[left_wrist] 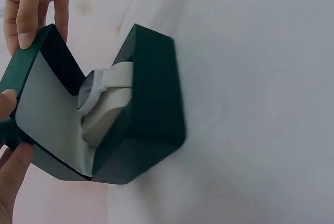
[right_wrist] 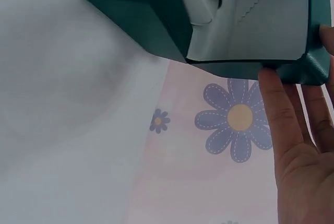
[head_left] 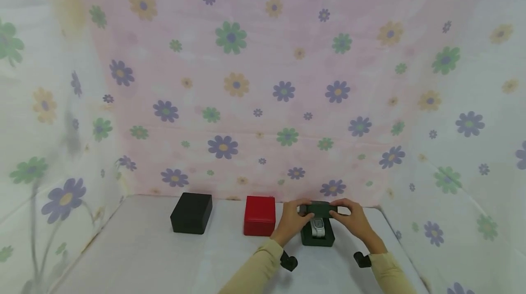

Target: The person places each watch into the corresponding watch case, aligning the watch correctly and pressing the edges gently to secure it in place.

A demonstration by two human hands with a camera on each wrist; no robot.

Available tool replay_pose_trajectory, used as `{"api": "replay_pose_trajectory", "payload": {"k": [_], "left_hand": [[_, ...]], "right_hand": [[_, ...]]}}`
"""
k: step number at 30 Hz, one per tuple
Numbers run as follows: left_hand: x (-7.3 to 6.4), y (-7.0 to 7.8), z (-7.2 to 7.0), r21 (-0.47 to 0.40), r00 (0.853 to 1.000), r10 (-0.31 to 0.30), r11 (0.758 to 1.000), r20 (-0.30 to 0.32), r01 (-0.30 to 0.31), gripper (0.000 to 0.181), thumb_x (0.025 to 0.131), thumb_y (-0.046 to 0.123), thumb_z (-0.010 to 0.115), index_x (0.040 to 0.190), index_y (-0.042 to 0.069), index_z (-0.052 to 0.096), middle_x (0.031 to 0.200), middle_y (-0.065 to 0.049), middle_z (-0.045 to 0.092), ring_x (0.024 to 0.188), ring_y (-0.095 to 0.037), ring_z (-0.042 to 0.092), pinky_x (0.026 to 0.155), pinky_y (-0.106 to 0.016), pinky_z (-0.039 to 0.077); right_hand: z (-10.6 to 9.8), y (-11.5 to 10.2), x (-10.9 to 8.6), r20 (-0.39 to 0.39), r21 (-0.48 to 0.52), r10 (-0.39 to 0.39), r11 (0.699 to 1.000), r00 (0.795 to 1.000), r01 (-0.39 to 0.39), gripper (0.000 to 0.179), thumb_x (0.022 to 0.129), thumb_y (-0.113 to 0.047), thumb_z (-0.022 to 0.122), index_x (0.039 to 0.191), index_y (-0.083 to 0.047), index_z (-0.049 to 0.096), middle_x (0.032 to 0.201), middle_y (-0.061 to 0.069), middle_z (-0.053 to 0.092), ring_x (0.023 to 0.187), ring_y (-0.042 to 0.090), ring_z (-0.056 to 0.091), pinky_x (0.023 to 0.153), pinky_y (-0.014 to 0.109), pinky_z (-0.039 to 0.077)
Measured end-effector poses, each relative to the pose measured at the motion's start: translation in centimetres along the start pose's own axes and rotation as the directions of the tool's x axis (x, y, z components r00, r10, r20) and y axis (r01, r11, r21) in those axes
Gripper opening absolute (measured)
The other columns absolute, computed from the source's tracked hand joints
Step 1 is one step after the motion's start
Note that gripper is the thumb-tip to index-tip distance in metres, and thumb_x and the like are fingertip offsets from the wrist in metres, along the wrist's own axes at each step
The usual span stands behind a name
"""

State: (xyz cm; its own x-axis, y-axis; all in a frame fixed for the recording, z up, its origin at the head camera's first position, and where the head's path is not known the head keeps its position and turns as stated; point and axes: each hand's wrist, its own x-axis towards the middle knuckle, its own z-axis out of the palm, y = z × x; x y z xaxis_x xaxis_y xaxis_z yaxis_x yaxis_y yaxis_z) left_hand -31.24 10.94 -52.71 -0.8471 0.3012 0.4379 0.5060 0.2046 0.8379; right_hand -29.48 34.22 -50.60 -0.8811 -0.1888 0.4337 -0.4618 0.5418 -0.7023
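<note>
A dark green watch box (head_left: 318,242) stands on the right side of the table with its lid (head_left: 319,210) raised. Inside, a white wristwatch (head_left: 318,227) wraps round a pale cushion (left_wrist: 107,117). My left hand (head_left: 291,220) pinches the lid's left end between thumb and fingers. At the lid's right end my right hand (head_left: 355,222) grips in the same way, its thumb on the front edge. The pale lining (right_wrist: 271,23) of the lid faces the watch in the right wrist view.
Left of the green box sits a shut red box (head_left: 260,216). A black box (head_left: 191,213) stands farther left. The white tabletop (head_left: 164,262) runs back to a flowered cloth wall (head_left: 255,56), with similar cloth on both sides.
</note>
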Motion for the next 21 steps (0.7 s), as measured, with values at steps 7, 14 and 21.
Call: {"api": "replay_pose_trajectory", "payload": {"k": [7,14,21], "left_hand": [[-3.6,-2.3,1.7,0.127,0.994,0.112,0.986,-0.008,-0.111,0.015,0.084,-0.006,0.078,0.097,-0.001,0.076,0.112,-0.014,0.075,0.114,-0.029,0.069,0.089,-0.030,0.060],[-3.5,-2.5,1.7,0.179,0.989,0.148,0.974,-0.031,-0.140,0.014,0.083,-0.006,0.079,0.096,-0.002,0.076,0.113,-0.015,0.075,0.118,-0.033,0.067,0.100,-0.042,0.056],[-3.5,-2.4,1.8,0.182,0.991,0.130,0.976,-0.028,-0.123,0.015,0.083,-0.007,0.079,0.096,-0.002,0.076,0.112,-0.014,0.075,0.118,-0.032,0.067,0.102,-0.042,0.055]], "right_hand": [[2.0,2.2,-3.1,0.102,-0.046,0.022,0.999,0.995,-0.017,0.030,0.076,0.004,0.086,0.103,-0.005,0.074,0.104,0.008,0.063,0.099,0.033,0.066,0.078,0.035,0.064],[3.2,2.1,-3.3,0.013,-0.085,0.047,0.995,0.999,-0.045,0.032,0.074,0.011,0.083,0.102,-0.004,0.076,0.099,0.005,0.062,0.096,0.028,0.067,0.077,0.037,0.064],[3.9,2.7,-3.8,-0.073,-0.102,-0.012,0.995,0.997,0.004,0.035,0.070,0.016,0.080,0.099,-0.004,0.076,0.097,0.003,0.063,0.093,0.018,0.067,0.074,0.035,0.064]]}}
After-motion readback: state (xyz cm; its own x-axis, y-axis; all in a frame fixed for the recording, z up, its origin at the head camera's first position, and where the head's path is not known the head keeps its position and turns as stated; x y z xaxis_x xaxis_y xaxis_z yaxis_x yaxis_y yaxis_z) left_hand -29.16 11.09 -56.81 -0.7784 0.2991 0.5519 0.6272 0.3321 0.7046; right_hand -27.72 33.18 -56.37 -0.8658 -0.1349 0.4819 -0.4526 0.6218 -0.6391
